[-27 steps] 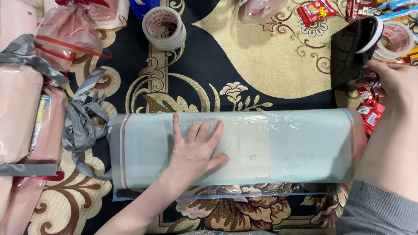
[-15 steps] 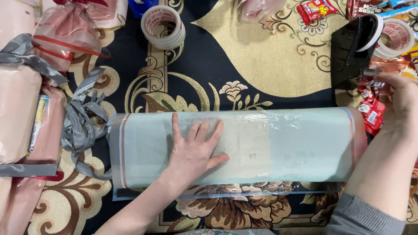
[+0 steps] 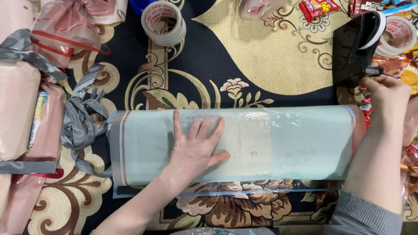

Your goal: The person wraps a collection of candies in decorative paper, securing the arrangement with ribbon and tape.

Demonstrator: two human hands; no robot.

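A long roll wrapped in pale green translucent plastic (image 3: 278, 143) lies across a patterned carpet. My left hand (image 3: 196, 146) presses flat on its middle, fingers spread. My right hand (image 3: 385, 93) is at the roll's right end, fingertips pinched at the cutting edge of a black tape dispenser (image 3: 355, 48). Whether a tape end is between the fingers is too small to tell.
Stacked rolls of clear tape (image 3: 164, 22) stand at the top centre. Wrapped pinkish parcels (image 3: 19, 109) with grey ribbon (image 3: 82, 117) fill the left side. Small red snack packets (image 3: 320, 8) and another tape roll (image 3: 398, 35) lie at the top right.
My right hand has moved up from beside the roll's right end to the tape dispenser's front edge. My left hand has stayed flat on the roll.
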